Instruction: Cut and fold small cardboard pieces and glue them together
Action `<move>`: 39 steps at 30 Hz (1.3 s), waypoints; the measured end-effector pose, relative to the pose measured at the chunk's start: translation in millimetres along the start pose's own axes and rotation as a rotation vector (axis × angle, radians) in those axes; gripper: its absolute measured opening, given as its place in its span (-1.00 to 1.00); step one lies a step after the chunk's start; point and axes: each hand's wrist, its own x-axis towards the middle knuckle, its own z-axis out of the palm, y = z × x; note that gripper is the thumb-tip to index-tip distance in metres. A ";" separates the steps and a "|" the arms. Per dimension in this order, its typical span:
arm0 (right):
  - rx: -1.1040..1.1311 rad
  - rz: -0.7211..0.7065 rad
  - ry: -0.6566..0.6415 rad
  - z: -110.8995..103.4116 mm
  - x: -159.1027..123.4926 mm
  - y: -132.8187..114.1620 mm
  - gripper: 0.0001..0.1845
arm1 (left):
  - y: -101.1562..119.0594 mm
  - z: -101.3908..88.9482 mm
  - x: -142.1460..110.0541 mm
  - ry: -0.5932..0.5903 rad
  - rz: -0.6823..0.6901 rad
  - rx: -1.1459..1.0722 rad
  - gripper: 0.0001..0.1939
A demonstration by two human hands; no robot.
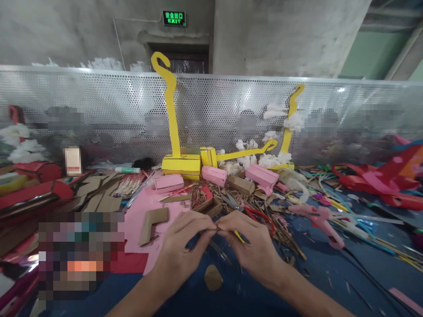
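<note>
My left hand and my right hand meet at their fingertips above the blue table. Both are closed in a pinch on something small, mostly hidden by the fingers. A thin yellow strip shows beside the right fingers; whether it is held I cannot tell. Just beyond the hands lie scissors with red handles and an open brown cardboard box shape. Left of my left hand an angled cardboard piece rests on pink sheet. Below the hands is a small round cardboard piece.
Yellow hooked paper shapes stand by the perforated metal screen. Pink paper blocks and cardboard scraps lie before them. A pink glue gun with a black cord sits at right. Red paper shapes are farther right.
</note>
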 end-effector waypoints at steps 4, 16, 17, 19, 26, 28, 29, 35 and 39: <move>0.022 0.015 0.009 0.7 -0.7 2.6 -0.89 | -4.2 -0.3 0.2 0.008 0.006 -0.017 -0.85; -0.084 0.023 -0.024 -0.5 -1.5 -1.3 -0.81 | -3.0 3.3 0.5 -0.020 0.032 -0.011 -0.90; -0.080 0.031 -0.024 -0.5 -1.8 -1.2 -0.81 | -3.1 3.7 0.3 -0.018 0.031 -0.011 -0.90; -0.060 0.053 -0.028 -0.4 -2.5 -0.2 -0.83 | -3.5 3.9 -0.5 -0.004 -0.002 -0.030 -0.90; -0.033 0.074 -0.027 -0.6 -2.4 7.3 -0.86 | -3.5 -0.6 -0.5 0.026 -0.213 -0.263 -0.91; -0.036 0.068 -0.033 -0.5 -2.3 8.0 -0.86 | -4.3 0.3 -0.8 0.010 -0.254 -0.330 -0.92; -0.042 0.068 -0.033 -0.6 -2.2 8.0 -0.85 | -5.0 1.3 -1.3 0.006 -0.265 -0.347 -0.93; -0.089 0.051 -0.034 -2.2 -0.7 4.5 -0.80 | -8.8 7.2 -6.3 -0.039 -0.272 -0.286 -0.96; -0.088 0.062 -0.015 -2.2 -0.5 4.2 -0.81 | -7.0 6.5 -6.0 -0.070 -0.249 -0.190 -0.95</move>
